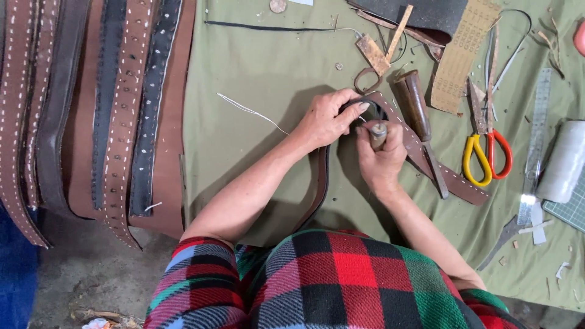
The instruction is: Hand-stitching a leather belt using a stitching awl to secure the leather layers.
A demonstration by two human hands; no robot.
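Observation:
My left hand [329, 119] presses down on a looped brown leather belt [322, 183] on the green cloth. My right hand [381, 159] grips a wooden-handled awl [378, 131] upright, its tip down at the belt beside the left fingers. A white thread [250, 113] trails off to the left from under the left hand. The belt's stitched end [454, 180] runs out to the right below the right hand.
Several stitched leather belts [125, 116] hang at the left. To the right lie a wooden-handled knife [420, 116], yellow and red scissors [484, 155], a metal ruler [535, 140], a white thread spool [563, 161], small old scissors [368, 76] and perforated card [463, 55].

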